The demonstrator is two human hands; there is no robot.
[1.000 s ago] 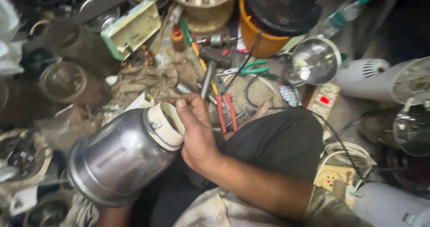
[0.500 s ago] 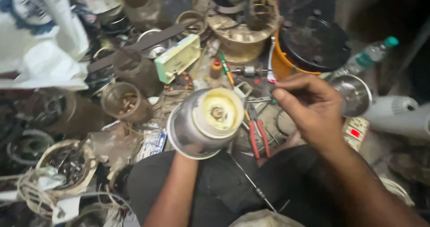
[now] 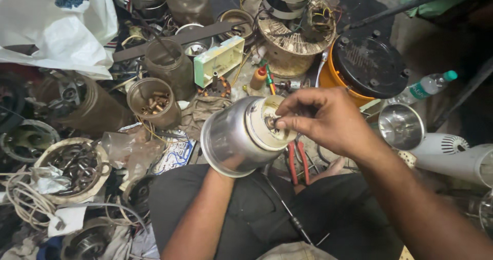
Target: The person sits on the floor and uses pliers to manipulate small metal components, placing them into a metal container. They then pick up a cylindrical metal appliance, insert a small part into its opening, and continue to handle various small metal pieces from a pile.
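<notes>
The steel jar (image 3: 241, 137) lies tilted on its side above the person's lap, its cream-coloured base turned up toward the camera. The left hand (image 3: 233, 163) grips it from underneath, mostly hidden by the jar's body. The right hand (image 3: 321, 119) reaches over from the right, thumb and forefinger pinched on the small metal coupling (image 3: 271, 122) at the middle of the base.

Left of the steel jar stands an open brown plastic tub (image 3: 153, 102) with a scatter of small brass-coloured parts in its bottom. Further left and lower, a round pale basket (image 3: 72, 170) holds dark metal rings and bits. Just behind the tub is a taller brown jar (image 3: 169, 65) — what it holds cannot be told. Right of the steel jar sits a shiny steel cup (image 3: 400, 126), and behind that an orange bucket (image 3: 336, 75) capped by a black lid. Red-handled pliers (image 3: 298, 160) lie just below the jar's base.
</notes>
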